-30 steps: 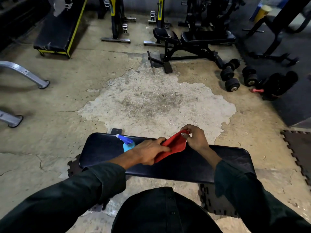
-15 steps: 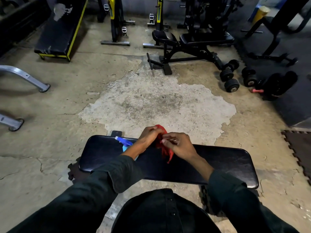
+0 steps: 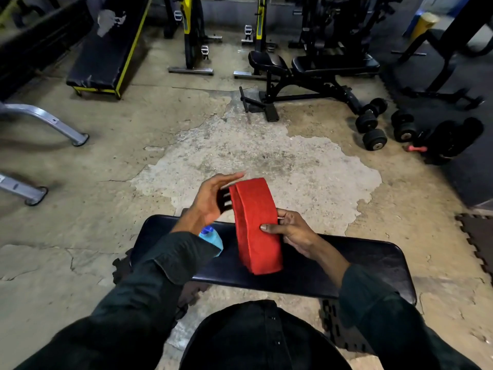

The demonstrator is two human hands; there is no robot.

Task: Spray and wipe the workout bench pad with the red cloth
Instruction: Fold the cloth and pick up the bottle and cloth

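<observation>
A folded red cloth (image 3: 256,225) hangs upright above the black bench pad (image 3: 368,265), which lies crosswise in front of me. My right hand (image 3: 289,232) pinches the cloth at its right edge. My left hand (image 3: 213,200) is raised at the cloth's upper left with its fingers spread, touching or just beside the fold. A light-blue spray bottle (image 3: 212,237) stands on the pad's left part, mostly hidden behind my left forearm.
Cracked concrete floor surrounds the bench. Beyond it stand a black adjustable bench (image 3: 314,70), several dumbbells (image 3: 373,129), two exercise bikes (image 3: 192,36), a black-and-yellow flat bench (image 3: 106,57), and grey machine legs (image 3: 45,121) at left. Foam mat tiles (image 3: 477,236) lie at right.
The cloth, bunched between both hands low over the pad, has been lifted and now hangs as a flat folded strip. My left hand opened and rose; my right hand holds the cloth's edge.
</observation>
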